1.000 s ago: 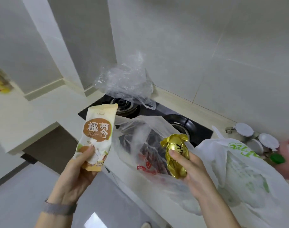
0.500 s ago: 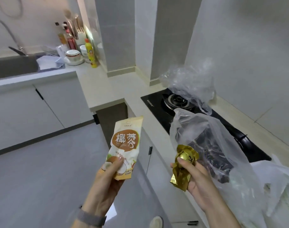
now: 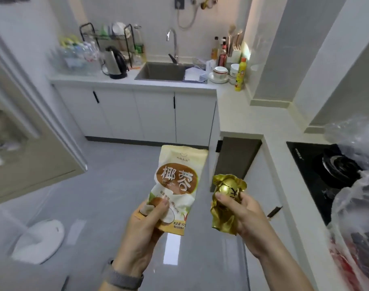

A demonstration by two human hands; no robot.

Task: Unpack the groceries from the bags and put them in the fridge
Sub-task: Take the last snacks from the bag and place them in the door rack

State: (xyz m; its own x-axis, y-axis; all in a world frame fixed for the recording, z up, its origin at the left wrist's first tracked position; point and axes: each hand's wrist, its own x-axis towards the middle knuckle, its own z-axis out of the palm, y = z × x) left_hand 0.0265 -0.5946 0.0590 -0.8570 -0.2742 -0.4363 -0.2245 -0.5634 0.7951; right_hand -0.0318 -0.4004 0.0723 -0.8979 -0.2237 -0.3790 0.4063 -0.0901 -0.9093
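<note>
the left hand [image 3: 144, 224] grips a cream coconut pouch [image 3: 176, 187] by its lower end, thumb pressed across the front, so the pouch stands upright with its long axis running up and away from the palm. the right hand [image 3: 245, 215] is curled round a crumpled gold foil packet [image 3: 225, 201], thumb on its face, the packet also held roughly upright. the two items sit just beside each other over the floor, well clear of the desk.

the thing that matters for the next move, as i judge it, is where the fridge lies. what looks like an open fridge door [image 3: 30, 131] hangs at the far left of the view, blurred, with vague shapes on its shelf that i cannot make out. so the goal is off to the left of both hands, and the left hand with the pouch is the nearer one; the right hand would have to cross further.

the plastic bags [image 3: 355, 211] stay on the desk at the right edge, next to the black hob [image 3: 311, 164], one bag showing dark and red contents, so there is likely more to unpack.
</note>
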